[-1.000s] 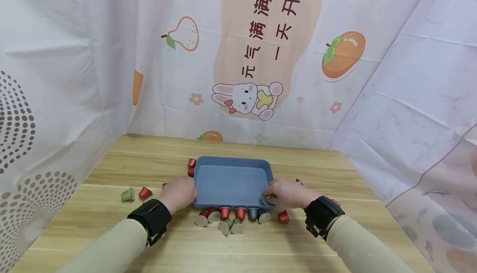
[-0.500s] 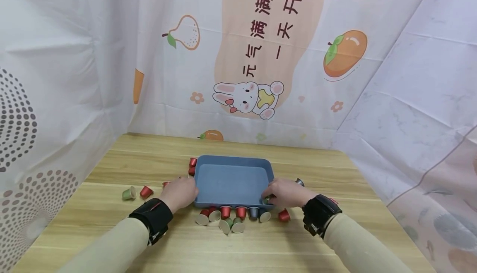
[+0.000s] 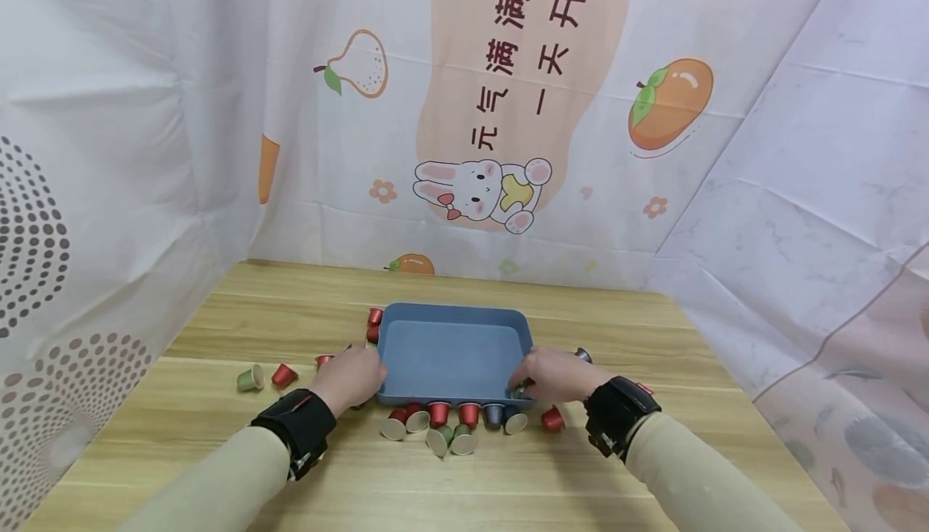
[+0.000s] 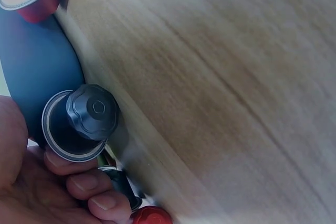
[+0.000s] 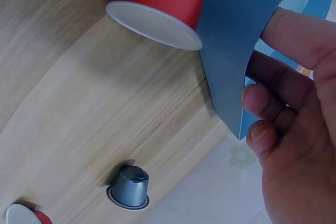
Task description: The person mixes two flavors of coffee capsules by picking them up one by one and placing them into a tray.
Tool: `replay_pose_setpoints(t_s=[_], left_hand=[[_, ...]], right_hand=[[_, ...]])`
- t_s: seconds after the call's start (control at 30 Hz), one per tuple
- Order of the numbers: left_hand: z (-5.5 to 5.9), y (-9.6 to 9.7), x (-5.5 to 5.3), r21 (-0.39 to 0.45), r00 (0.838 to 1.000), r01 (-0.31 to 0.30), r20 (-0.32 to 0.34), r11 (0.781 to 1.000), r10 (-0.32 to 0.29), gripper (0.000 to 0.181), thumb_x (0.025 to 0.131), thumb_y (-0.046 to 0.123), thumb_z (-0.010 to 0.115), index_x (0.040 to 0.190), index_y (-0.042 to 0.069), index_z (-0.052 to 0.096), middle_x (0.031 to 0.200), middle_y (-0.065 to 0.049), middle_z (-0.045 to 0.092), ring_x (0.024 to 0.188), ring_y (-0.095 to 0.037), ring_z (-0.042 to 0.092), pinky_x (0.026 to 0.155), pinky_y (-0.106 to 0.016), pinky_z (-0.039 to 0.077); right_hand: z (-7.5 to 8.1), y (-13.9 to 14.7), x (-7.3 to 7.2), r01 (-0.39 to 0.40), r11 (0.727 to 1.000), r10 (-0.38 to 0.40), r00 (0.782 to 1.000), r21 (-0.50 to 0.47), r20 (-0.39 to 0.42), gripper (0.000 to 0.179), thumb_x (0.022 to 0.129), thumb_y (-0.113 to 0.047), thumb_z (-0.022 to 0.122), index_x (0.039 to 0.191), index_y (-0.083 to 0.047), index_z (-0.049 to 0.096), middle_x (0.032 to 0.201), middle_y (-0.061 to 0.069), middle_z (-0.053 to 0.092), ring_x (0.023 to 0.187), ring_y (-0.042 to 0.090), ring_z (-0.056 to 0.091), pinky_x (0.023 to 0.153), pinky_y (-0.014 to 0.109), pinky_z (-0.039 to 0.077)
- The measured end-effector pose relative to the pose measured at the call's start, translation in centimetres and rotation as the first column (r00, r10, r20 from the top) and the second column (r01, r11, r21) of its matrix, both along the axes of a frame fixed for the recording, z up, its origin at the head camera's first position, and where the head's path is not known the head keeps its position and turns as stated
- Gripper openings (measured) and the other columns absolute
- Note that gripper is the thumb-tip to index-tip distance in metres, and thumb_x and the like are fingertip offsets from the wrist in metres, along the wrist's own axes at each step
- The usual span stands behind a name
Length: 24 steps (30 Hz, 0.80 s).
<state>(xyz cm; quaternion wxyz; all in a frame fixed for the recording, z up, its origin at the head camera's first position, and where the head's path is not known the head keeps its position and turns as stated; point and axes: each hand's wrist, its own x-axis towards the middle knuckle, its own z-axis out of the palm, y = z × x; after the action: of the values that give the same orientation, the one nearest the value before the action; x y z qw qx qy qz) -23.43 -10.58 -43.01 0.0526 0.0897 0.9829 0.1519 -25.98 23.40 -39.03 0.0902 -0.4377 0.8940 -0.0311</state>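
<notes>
A shallow blue tray (image 3: 453, 359) lies on the wooden table between both hands. My left hand (image 3: 352, 377) is at its left rim, fingers curled and thumb side against the tray. In the left wrist view a dark coffee capsule (image 4: 94, 113) sits right above these fingertips, beside the tray wall; another dark capsule (image 4: 122, 184) lies partly behind them. I cannot tell what this hand grips. My right hand (image 3: 559, 375) reaches over the right rim, pinching a green coffee capsule (image 3: 519, 389) inside the front right corner; the capsule is mostly hidden by fingers.
Several red, green and dark capsules line the tray's front, including a red one (image 3: 468, 415) and a green one (image 3: 463, 440). A green capsule (image 3: 250, 378) and a red capsule (image 3: 284, 375) lie left; a red capsule (image 3: 552, 419) and a dark capsule (image 5: 130, 187) lie right. Printed cloth (image 3: 348, 153) hangs behind.
</notes>
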Motion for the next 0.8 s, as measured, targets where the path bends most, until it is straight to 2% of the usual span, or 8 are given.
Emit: replay_pose_setpoints(t_s=[0.33,0.6,0.7,0.8], left_hand=[[0.1,-0.1,0.3,0.023,1.000,0.003,-0.031,1.000,-0.002,0.039,0.099,0.013,0.054,0.060,0.010,0.053,0.065,-0.005,0.046,0.058,-0.020,0.047,0.054,-0.032,0.035],[0.1,-0.2,0.4,0.032,1.000,-0.019,-0.005,0.999,0.019,0.039,0.099,0.015,0.055,0.060,0.010,0.053,0.067,-0.007,0.047,0.060,-0.021,0.048,0.055,-0.032,0.036],[0.0,-0.3,0.4,0.051,1.000,-0.022,0.006,0.998,0.022,0.041,0.100,0.017,0.054,0.059,0.011,0.050,0.062,-0.004,0.043,0.056,-0.020,0.047,0.053,-0.031,0.033],[0.0,-0.3,0.5,0.059,1.000,0.000,0.007,0.998,0.000,0.042,0.101,0.017,0.052,0.060,0.011,0.050,0.059,-0.002,0.040,0.054,-0.018,0.045,0.052,-0.030,0.032]], right_hand=[[0.3,0.0,0.2,0.002,1.000,-0.002,1.000,0.001,0.005,0.022,0.085,-0.001,0.076,0.105,-0.011,0.080,0.096,-0.002,0.076,0.082,0.007,0.058,0.074,0.025,0.048],[0.1,0.8,0.2,0.077,0.997,-0.074,0.994,-0.027,0.076,0.031,0.092,-0.010,0.074,0.123,-0.006,0.072,0.094,-0.001,0.067,0.079,0.009,0.053,0.072,0.027,0.047],[0.1,1.2,0.2,0.111,0.992,-0.107,0.992,-0.054,0.068,0.037,0.095,-0.015,0.072,0.129,-0.002,0.068,0.101,0.003,0.066,0.086,0.014,0.059,0.075,0.030,0.050],[0.2,1.7,0.3,0.122,0.988,-0.120,0.992,-0.093,0.029,0.037,0.098,-0.019,0.069,0.130,-0.001,0.066,0.111,0.010,0.067,0.094,0.021,0.065,0.080,0.035,0.053]])
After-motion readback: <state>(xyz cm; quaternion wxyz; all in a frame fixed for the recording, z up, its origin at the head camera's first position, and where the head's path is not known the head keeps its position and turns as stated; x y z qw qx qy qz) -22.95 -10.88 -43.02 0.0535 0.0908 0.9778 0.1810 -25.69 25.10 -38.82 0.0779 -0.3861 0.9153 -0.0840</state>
